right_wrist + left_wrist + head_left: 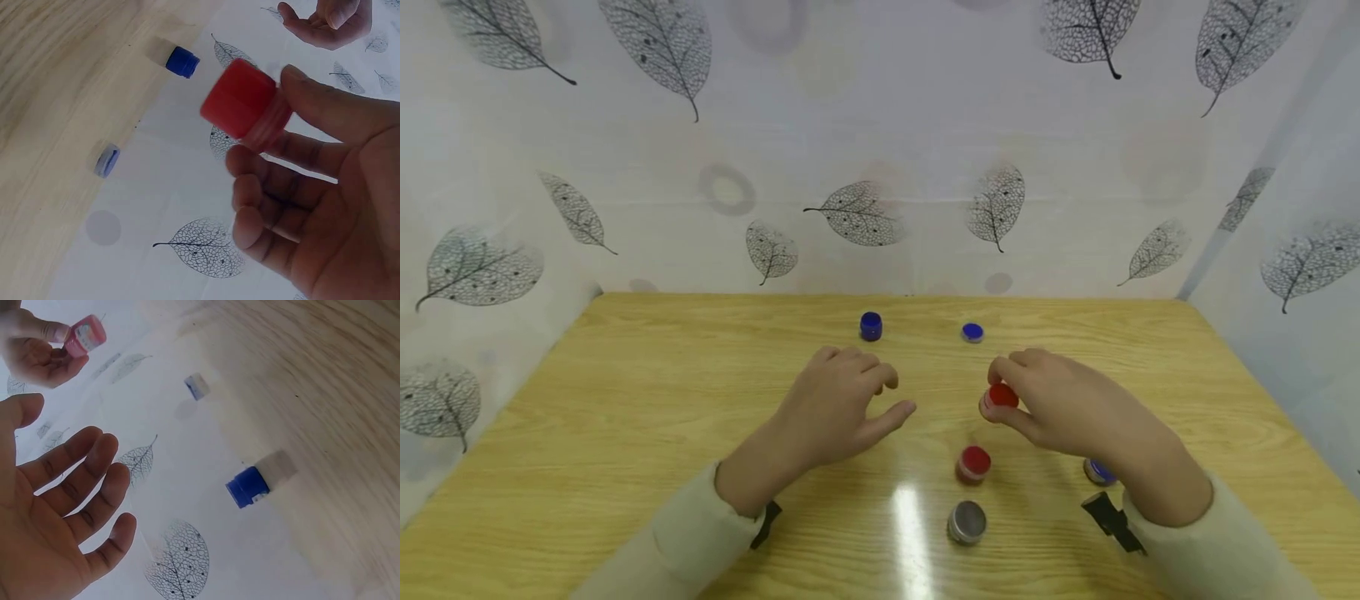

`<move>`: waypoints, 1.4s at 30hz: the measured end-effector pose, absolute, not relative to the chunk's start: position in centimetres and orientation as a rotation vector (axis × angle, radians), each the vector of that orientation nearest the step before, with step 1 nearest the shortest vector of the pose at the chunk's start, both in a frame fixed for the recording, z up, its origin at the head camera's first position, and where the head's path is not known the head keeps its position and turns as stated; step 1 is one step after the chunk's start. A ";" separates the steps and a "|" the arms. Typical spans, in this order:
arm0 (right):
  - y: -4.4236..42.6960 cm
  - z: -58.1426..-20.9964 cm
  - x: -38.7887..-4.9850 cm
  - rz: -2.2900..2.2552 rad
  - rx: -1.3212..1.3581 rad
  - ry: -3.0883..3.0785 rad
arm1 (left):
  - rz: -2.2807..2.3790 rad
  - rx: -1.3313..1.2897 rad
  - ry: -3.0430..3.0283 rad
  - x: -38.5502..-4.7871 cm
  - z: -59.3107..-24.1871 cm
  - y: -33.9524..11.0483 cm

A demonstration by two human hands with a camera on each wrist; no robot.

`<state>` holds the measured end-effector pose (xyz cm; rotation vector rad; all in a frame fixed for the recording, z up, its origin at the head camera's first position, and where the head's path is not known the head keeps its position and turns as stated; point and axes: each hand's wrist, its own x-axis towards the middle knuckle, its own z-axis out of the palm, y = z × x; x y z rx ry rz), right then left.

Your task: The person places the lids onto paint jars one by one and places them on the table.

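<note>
Between thumb and fingers, my right hand pinches a small red paint jar above the table. In the left wrist view, a pale printed label shows on this jar. Its bright red body fills the middle of the right wrist view. My left hand hovers left of it with fingers loosely bent and apart, holding nothing; its palm shows in the left wrist view. Beyond the hands stands a small blue jar, and a flat blue-topped lid lies to its right.
Nearer on the wooden table stand a second red jar and a grey-topped round container. Another blue-topped container is partly hidden by my right wrist. A leaf-patterned white backdrop rises behind and at the sides.
</note>
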<state>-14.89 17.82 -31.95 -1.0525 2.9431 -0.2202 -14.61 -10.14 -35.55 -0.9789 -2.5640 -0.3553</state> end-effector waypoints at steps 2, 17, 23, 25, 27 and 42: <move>17.9 -32.2 -15.1 -0.217 -1.004 2.902 | -0.344 -0.967 -2.592 -14.8 -35.7 -10.3; 16.8 -34.7 -15.4 -0.102 -0.876 2.771 | -0.360 -0.775 -2.881 -16.9 -36.9 -11.9; 16.4 -34.6 -15.6 -0.024 -0.966 2.782 | -0.307 -0.702 -3.001 -17.3 -36.4 -12.9; 16.5 -34.4 -15.7 0.004 -0.976 2.782 | -0.272 -0.717 -3.019 -17.7 -36.3 -12.9; 16.7 -34.2 -16.0 0.025 -1.009 2.797 | -0.249 -0.732 -3.034 -18.1 -36.2 -12.8; 16.9 -33.3 -19.3 0.175 -1.229 2.796 | -0.024 -0.713 -3.133 -20.7 -36.0 -13.1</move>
